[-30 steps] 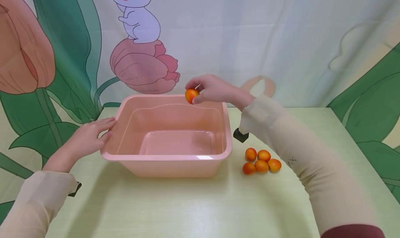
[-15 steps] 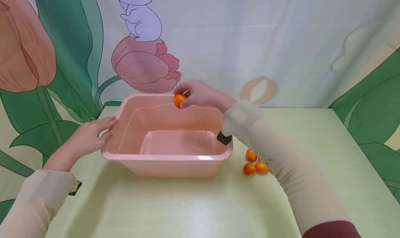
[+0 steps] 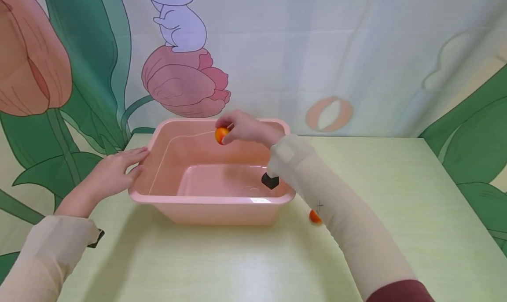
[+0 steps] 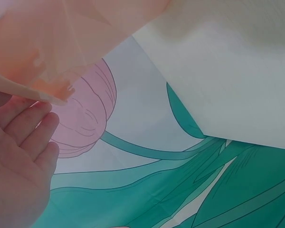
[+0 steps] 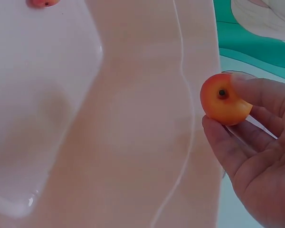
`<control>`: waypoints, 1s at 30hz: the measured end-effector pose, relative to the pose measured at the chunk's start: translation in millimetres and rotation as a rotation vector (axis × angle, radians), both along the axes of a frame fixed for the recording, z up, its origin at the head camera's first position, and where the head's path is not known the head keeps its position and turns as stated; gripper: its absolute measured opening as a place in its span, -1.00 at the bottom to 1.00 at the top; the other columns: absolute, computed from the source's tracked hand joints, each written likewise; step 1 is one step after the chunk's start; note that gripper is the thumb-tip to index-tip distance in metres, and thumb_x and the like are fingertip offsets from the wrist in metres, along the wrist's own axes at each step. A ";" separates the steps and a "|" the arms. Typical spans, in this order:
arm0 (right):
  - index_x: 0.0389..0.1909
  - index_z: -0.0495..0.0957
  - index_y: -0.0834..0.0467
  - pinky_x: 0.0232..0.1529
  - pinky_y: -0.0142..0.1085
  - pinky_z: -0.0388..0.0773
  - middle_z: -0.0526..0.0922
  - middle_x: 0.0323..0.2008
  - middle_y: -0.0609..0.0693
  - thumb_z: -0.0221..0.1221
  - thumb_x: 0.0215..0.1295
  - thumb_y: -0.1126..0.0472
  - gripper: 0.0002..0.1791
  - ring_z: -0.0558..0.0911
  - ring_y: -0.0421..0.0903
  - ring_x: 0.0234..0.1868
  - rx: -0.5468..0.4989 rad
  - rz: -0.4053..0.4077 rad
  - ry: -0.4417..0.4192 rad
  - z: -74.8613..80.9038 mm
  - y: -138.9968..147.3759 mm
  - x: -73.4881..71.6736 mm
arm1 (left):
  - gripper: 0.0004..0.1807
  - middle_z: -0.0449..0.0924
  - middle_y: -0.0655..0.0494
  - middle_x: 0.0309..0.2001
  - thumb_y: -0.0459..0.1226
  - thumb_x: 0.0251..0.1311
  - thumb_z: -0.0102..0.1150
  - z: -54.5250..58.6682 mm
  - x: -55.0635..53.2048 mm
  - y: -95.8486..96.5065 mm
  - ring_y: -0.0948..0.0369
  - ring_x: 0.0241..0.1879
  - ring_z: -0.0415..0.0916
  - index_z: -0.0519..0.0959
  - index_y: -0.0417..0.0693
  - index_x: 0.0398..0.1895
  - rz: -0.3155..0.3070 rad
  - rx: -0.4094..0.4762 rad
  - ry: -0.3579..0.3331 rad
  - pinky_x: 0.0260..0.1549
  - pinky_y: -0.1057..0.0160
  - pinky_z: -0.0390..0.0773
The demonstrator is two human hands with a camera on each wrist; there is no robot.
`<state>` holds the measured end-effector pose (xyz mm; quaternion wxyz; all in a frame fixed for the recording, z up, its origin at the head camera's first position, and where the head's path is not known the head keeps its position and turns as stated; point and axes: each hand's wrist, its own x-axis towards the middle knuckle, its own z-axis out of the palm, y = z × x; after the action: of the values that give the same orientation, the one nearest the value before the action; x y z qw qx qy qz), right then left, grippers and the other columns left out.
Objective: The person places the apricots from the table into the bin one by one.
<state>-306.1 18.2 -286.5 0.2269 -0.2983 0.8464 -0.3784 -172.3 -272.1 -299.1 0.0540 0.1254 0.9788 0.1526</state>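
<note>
A pink basin (image 3: 222,200) stands on the table. Above its opening, near the far wall, my right hand (image 3: 241,127) pinches a small round orange-red fruit (image 3: 221,135). In the right wrist view the dark stem spot of this fruit (image 5: 223,95) is turned to the camera, with thumb and fingers around its side. My left hand (image 3: 112,172) rests against the basin's left rim, fingers fairly straight. The left wrist view shows these fingertips (image 4: 45,121) touching the rim (image 4: 26,90).
Another orange-red fruit (image 3: 315,217) lies on the table right of the basin, partly behind the right sleeve (image 3: 336,205). One more fruit (image 5: 42,2) appears inside the basin at the right wrist view's top edge. A printed curtain (image 3: 297,51) hangs behind the table.
My right hand has carried the fruit left and lower, over the basin. The right sleeve now covers most of the fruits on the table. My left hand stays at the rim.
</note>
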 end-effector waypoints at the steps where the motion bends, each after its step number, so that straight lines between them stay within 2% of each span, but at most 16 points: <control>1: 0.02 0.43 0.25 -0.10 -0.37 0.51 0.52 -0.11 0.05 0.18 0.04 0.36 -0.56 0.48 -0.06 -0.11 -0.009 -0.002 -0.005 -1.8 -1.0 0.0 | -0.47 0.13 -0.20 0.29 -0.21 0.24 -0.14 -0.2 0.2 0.0 -0.22 0.23 0.08 0.16 -0.16 0.28 -0.002 0.000 0.003 0.08 -0.29 0.13; 8: -0.03 0.45 0.28 -0.15 -0.38 0.50 0.54 -0.19 0.06 0.16 0.05 0.39 -0.61 0.47 -0.06 -0.16 -0.055 0.010 -0.042 -14.4 -9.7 -0.8 | -0.48 0.15 -0.20 0.28 -0.21 0.24 -0.15 -0.9 1.6 -0.3 -0.22 0.22 0.09 0.18 -0.16 0.27 -0.008 -0.002 0.021 0.08 -0.28 0.13; 15: -0.22 0.49 0.15 -0.23 -0.40 0.43 0.54 -0.35 -0.02 0.14 0.06 0.34 -0.78 0.45 -0.11 -0.28 -0.025 0.042 -0.043 -27.4 -14.8 -0.7 | -0.48 0.15 -0.20 0.28 -0.20 0.25 -0.17 -0.6 1.6 1.3 -0.22 0.22 0.10 0.18 -0.17 0.27 -0.017 -0.003 0.026 0.07 -0.27 0.15; 23: -0.23 0.50 0.18 -0.25 -0.39 0.47 0.53 -0.33 0.01 0.16 0.04 0.38 -0.78 0.47 -0.09 -0.28 -0.011 0.014 -0.065 -34.9 -19.7 1.4 | -0.48 0.14 -0.19 0.28 -0.20 0.25 -0.17 0.6 1.3 2.8 -0.23 0.22 0.09 0.18 -0.16 0.27 -0.011 -0.007 0.022 0.08 -0.28 0.13; 30: -0.19 0.50 0.21 -0.19 -0.41 0.46 0.56 -0.29 0.02 0.19 0.01 0.40 -0.72 0.47 -0.08 -0.24 0.059 0.046 -0.064 -45.1 -26.7 2.2 | -0.48 0.14 -0.18 0.29 -0.19 0.26 -0.17 -1.5 0.7 1.3 -0.22 0.23 0.07 0.17 -0.14 0.28 -0.008 -0.010 0.017 0.09 -0.28 0.11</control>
<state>-303.9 -8.5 -331.6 0.2711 -0.2984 0.8425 -0.3572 -171.6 -270.7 -300.6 0.0468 0.1303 0.9795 0.1466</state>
